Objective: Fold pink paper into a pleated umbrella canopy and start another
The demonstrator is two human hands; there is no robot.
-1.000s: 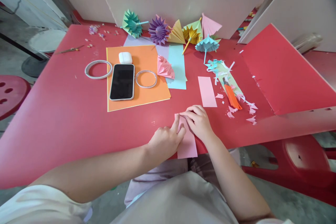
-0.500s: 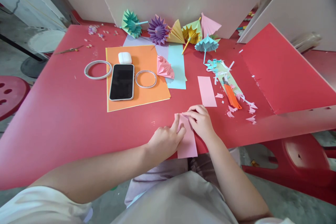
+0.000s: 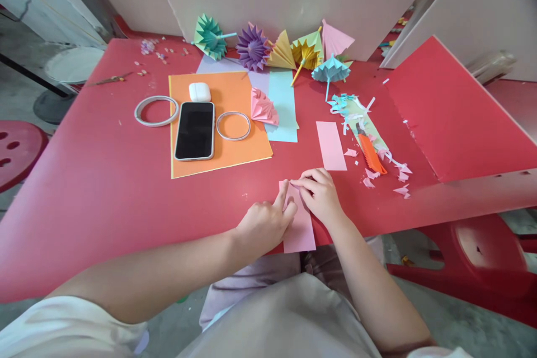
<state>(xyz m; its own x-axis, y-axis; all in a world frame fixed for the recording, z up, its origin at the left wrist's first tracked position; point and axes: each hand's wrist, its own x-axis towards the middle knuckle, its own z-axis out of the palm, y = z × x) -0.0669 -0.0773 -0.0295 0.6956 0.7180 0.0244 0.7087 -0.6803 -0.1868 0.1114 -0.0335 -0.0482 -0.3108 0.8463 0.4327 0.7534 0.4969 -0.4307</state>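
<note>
A pink paper strip lies lengthwise at the table's front edge, its near end reaching the edge. My left hand rests on its left side, with index finger stretched to the far edge and thumb apart. At the far right corner my right hand is closed, thumb and fingertips pinching the paper's edge. The fingers partly cover that far edge, so any fold there is hard to make out. Just beyond my right hand is a second pink paper piece, lying flat.
An orange cutter lies among paper scraps at right, beside a raised red board. Left of centre, a phone and white case rest on orange paper, near tape rolls. Paper umbrellas line the back.
My left index fingertip has shifted very slightly along the paper's far edge. Otherwise both hands and the strip keep their places.
</note>
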